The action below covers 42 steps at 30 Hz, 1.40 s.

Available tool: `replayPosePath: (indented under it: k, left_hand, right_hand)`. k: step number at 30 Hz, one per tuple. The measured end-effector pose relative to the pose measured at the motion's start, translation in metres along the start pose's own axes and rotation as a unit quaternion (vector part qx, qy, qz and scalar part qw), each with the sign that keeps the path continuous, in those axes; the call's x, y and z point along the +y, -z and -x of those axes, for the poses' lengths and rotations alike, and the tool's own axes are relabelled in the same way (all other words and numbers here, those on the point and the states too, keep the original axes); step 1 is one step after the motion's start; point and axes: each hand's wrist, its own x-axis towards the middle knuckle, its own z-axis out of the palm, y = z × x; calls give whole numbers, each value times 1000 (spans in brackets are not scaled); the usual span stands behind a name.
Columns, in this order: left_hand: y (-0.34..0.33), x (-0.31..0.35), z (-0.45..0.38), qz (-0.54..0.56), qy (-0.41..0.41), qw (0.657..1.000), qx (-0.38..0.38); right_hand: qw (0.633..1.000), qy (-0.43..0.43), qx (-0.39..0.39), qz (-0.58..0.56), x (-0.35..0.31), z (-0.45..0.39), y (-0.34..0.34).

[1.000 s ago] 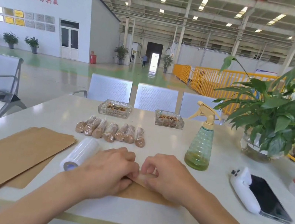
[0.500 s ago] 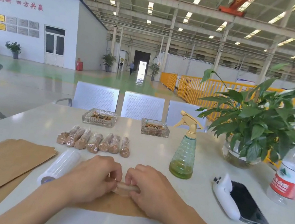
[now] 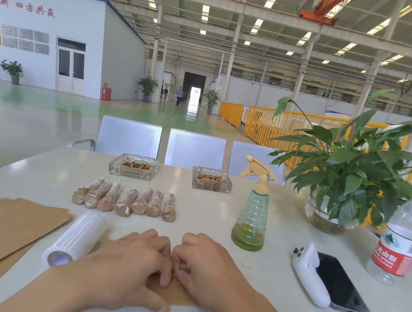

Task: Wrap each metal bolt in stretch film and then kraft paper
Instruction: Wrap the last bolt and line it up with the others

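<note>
both hands, left hand [image 3: 126, 267] and right hand [image 3: 210, 268], curl together low in the frame's centre, pinching a brown kraft paper sheet [image 3: 171, 290]. probably this keeps the roll tight; the bolt is hidden.

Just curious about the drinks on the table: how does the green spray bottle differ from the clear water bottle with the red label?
The green ribbed plastic spray bottle has a tan trigger head; the clear plastic water bottle has a red cap and a red label. The spray bottle holds only a little yellowish liquid and stands nearer the middle. Both stand upright.
</note>
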Motion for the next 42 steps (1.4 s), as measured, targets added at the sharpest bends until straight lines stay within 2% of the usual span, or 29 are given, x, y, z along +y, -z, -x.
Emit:
replayPosePath:
  k: [4,9,11,14,18,23,27,34,42]
  left_hand:
    - [6,9,-2,-73,-18,997,7]
    - [-1,17,-3,-167,-21,985,-22]
    - [-5,17,-2,-180,-16,984,-8]
    - [-5,14,0,-123,-20,991,51]
    - [-4,6,1,-20,40,997,69]
    - [-6,2,-2,31,67,989,128]
    - [-6,-4,-5,59,88,983,150]
    - [1,-15,-14,139,146,974,104]
    - [16,-27,-18,90,144,986,4]
  right_hand:
    - [1000,-5,-10,5,-3,-1,3]
    - [1000,-11,-18,2,-5,-2,6]
    - [1000,-20,-14,1,-5,-2,7]
    - [998,-48,-27,-6,-8,-5,12]
    - [997,-58,-54,-9,-6,-4,22]
    - [989,-110,-90,-46,-5,-2,29]
    - [989,-92,-103,-49,-3,-3,31]
    - [985,-129,-85,-79,0,-10,27]
    - [979,-163,-77,-95,0,-14,19]
